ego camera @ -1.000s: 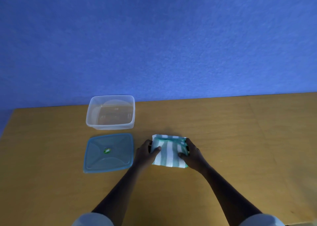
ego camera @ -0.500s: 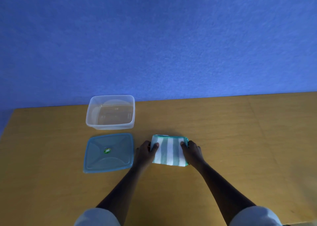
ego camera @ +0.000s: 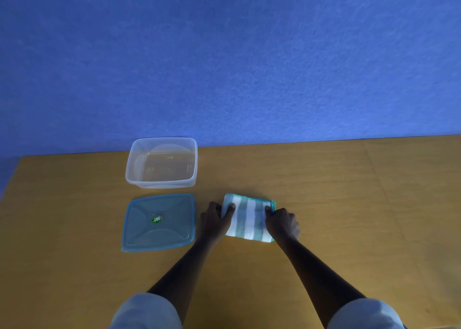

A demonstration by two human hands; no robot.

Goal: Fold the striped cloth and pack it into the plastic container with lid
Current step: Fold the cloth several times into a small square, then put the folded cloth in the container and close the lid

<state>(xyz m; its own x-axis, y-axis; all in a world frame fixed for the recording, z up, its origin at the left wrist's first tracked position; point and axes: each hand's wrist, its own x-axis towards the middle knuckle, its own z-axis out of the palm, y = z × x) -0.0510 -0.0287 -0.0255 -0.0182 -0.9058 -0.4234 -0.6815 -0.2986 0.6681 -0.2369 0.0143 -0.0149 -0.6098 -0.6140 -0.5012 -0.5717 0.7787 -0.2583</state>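
Sleeves (ego camera: pixel 147 311) frame the bottom edge. Mid-frame, my left hand (ego camera: pixel 215 220) and right hand (ego camera: pixel 283 222) pinch the folded green-and-white striped cloth (ego camera: pixel 248 218) by its sides on the table (ego camera: pixel 349 203). Left lies the blue lid (ego camera: pixel 159 222); beyond, the clear container (ego camera: pixel 162 162), seemingly empty.

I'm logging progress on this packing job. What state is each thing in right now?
striped cloth: folded into a compact bundle, lying on the table, not yet in the container.
plastic container: open, upright, nothing inside.
lid: off, lying flat on the table in front of the container.
left hand: gripping the cloth's left edge.
right hand: gripping the cloth's right edge.
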